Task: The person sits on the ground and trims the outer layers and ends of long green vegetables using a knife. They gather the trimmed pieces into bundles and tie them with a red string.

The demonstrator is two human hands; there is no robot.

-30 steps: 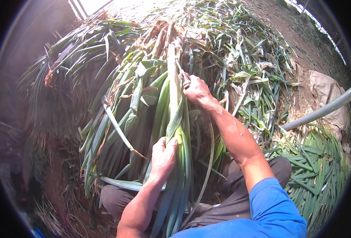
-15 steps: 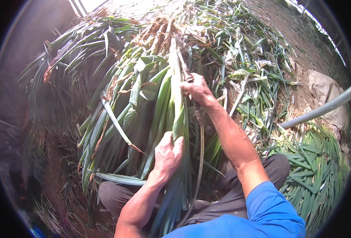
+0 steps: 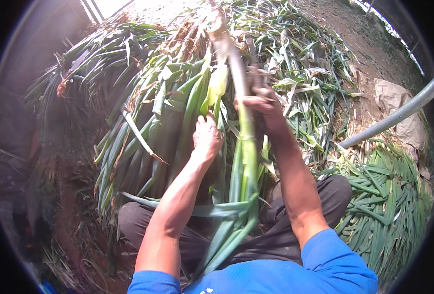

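A long green onion (image 3: 247, 142) stands at the middle, its pale stalk and roots blurred at the far end and its green leaves trailing over my lap. My right hand (image 3: 266, 110) is closed, with the stalk pinched at its thumb side. A dark hose nozzle (image 3: 257, 73), smeared by motion, shows in the same hand. My left hand (image 3: 207, 137) is closed on a pale yellow-green onion leaf (image 3: 218, 83), left of the stalk. Beside that hand lies a heap of unpeeled green onions (image 3: 151, 122), roots facing away from me.
Loose peeled leaves (image 3: 295, 63) cover the ground at the far right. A neat pile of green onions (image 3: 386, 196) lies at my right, below a grey metal pipe (image 3: 393, 117). A tan sack (image 3: 398, 105) sits behind the pipe. My crossed legs (image 3: 332, 196) border the heap.
My left hand has moved up and away from me, from the green leaves to the pale leaf. The onion has shifted right into my right hand, which has moved slightly right with the nozzle.
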